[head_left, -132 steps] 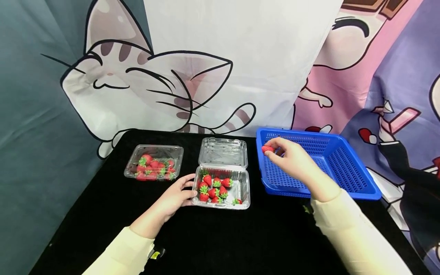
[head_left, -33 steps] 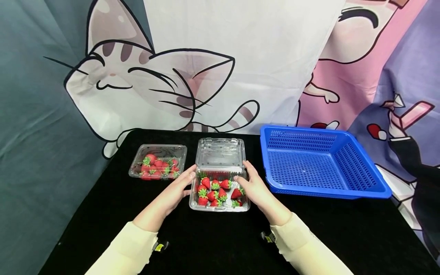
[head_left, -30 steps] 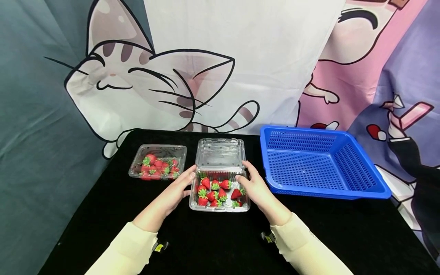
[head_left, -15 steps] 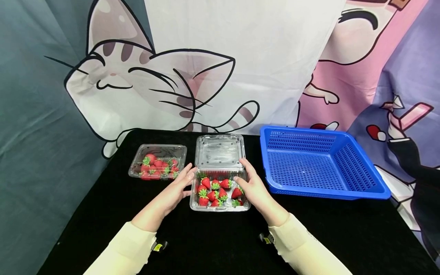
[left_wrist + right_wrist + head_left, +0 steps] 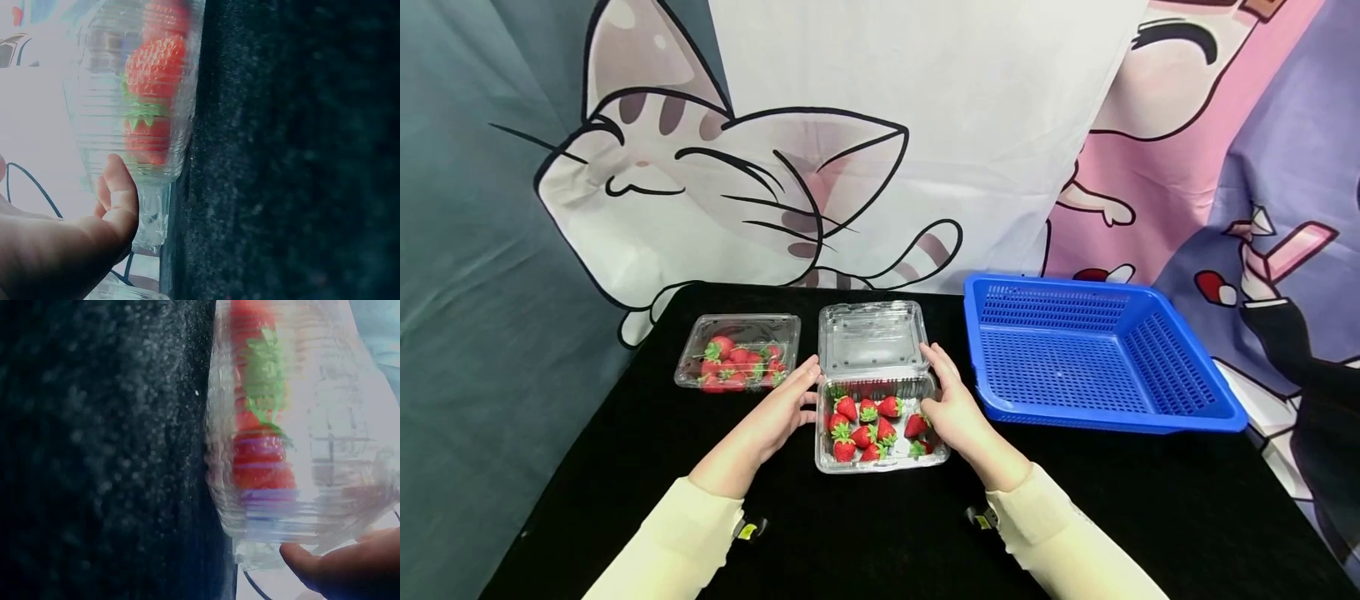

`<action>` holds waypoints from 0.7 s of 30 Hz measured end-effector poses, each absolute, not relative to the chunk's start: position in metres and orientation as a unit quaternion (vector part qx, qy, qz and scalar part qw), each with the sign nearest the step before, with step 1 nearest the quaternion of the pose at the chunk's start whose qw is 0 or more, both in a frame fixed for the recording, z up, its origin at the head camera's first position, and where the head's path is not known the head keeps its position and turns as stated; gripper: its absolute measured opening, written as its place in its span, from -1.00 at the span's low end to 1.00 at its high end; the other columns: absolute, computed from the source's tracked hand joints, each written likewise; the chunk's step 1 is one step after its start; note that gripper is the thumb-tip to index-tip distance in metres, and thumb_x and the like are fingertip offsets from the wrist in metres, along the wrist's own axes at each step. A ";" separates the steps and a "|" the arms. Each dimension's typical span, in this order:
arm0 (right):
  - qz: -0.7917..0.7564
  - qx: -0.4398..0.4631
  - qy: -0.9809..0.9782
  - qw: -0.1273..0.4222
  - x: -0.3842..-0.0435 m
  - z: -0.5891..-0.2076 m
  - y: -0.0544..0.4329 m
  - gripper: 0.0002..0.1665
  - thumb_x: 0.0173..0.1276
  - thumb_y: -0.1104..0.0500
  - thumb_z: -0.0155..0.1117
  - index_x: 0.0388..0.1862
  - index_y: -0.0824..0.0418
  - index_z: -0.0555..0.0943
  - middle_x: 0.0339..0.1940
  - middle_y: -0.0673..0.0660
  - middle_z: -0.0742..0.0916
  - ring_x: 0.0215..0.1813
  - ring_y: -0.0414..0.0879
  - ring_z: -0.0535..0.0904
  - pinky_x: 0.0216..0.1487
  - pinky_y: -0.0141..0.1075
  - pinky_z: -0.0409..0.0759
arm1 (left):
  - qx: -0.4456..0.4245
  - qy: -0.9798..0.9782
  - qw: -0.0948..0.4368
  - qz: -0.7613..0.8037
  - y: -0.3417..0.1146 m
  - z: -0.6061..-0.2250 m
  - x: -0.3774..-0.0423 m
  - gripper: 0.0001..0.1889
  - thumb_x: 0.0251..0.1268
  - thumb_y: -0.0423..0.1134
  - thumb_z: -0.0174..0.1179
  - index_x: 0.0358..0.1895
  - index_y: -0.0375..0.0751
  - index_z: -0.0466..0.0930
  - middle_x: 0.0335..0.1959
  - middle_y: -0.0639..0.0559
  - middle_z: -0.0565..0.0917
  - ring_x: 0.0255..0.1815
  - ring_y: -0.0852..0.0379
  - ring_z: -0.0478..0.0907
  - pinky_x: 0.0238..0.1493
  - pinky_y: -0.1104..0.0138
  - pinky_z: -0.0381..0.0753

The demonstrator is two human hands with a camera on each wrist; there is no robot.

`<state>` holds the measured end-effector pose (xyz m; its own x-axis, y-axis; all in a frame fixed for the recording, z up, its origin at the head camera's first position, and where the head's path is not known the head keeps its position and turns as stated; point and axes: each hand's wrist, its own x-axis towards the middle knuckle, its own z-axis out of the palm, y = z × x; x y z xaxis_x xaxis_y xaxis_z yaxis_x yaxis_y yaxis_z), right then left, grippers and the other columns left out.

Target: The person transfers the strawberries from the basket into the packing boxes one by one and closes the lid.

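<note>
A clear plastic clamshell box (image 5: 880,468) sits mid-table with its lid (image 5: 871,333) folded back. Several strawberries (image 5: 886,431) lie in its base, mostly toward the left, two by the right wall. My left hand (image 5: 763,425) rests along the box's left side, fingers extended toward the hinge. Along the right side lies my right hand (image 5: 958,417), its thumb at the rim and its other fingers reaching toward the lid. In the left wrist view, fingers (image 5: 119,194) are right at the ribbed wall; the right wrist view has the thumb (image 5: 300,559) near the box's corner.
A second clear clamshell box (image 5: 692,333), its lid down over several strawberries, stands to the left. To the right is a blue perforated basket (image 5: 1097,418) with nothing in it. Black cloth (image 5: 865,542) covers the table, and a printed cat curtain (image 5: 985,100) hangs behind.
The strawberry held over the basket earlier is gone from my right hand, which has come to the box's right side. Just now the box has shifted slightly toward me and turned a little.
</note>
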<state>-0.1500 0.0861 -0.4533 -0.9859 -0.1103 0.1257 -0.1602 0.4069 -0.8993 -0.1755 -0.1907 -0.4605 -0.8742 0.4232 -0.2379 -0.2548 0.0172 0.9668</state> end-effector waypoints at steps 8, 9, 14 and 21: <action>0.523 0.053 -0.851 0.006 -0.151 -0.454 0.084 -0.02 0.09 0.49 0.08 0.57 0.17 0.19 0.61 0.26 0.09 0.58 0.15 0.00 0.49 0.05 0.08 | 0.046 0.682 0.236 0.691 -0.188 -0.460 -0.177 -0.29 0.59 0.09 -0.16 0.63 0.02 -0.22 0.41 -0.22 0.25 0.11 -0.11 0.38 -0.04 0.23 0.54; 0.523 0.050 -0.851 0.003 -0.151 -0.453 0.084 -0.02 0.09 0.47 0.09 0.57 0.18 0.19 0.61 0.26 0.09 0.58 0.15 0.00 0.50 0.05 0.07 | 0.049 0.682 0.233 0.691 -0.189 -0.460 -0.177 -0.29 0.59 0.09 -0.15 0.62 0.02 -0.21 0.40 -0.22 0.27 0.11 -0.11 0.38 -0.05 0.23 0.54; 0.528 0.043 -0.848 0.002 -0.150 -0.452 0.083 -0.07 0.11 0.44 0.10 0.55 0.18 0.22 0.61 0.28 0.10 0.57 0.16 0.00 0.52 0.05 0.03 | 0.045 0.679 0.219 0.699 -0.190 -0.459 -0.176 -0.34 0.59 0.00 -0.11 0.61 0.01 -0.11 0.42 -0.20 0.22 0.07 -0.10 0.36 -0.07 0.23 0.51; 0.575 0.036 -0.817 -0.004 -0.150 -0.454 0.081 -0.05 0.19 0.43 0.10 0.59 0.20 0.07 0.59 0.32 0.12 0.55 0.15 0.07 0.50 0.04 0.07 | 0.030 0.674 0.212 0.706 -0.190 -0.458 -0.175 -0.40 0.58 -0.07 -0.09 0.53 -0.18 0.00 0.32 -0.23 0.23 0.06 -0.06 0.34 -0.07 0.24 0.50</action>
<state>-0.1500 0.0809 -0.4539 -0.9974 -0.0629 0.0350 -0.0542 0.3359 -0.9404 -0.1748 -0.1896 -0.4575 -0.9082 0.3407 -0.2433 -0.2588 -0.0001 0.9659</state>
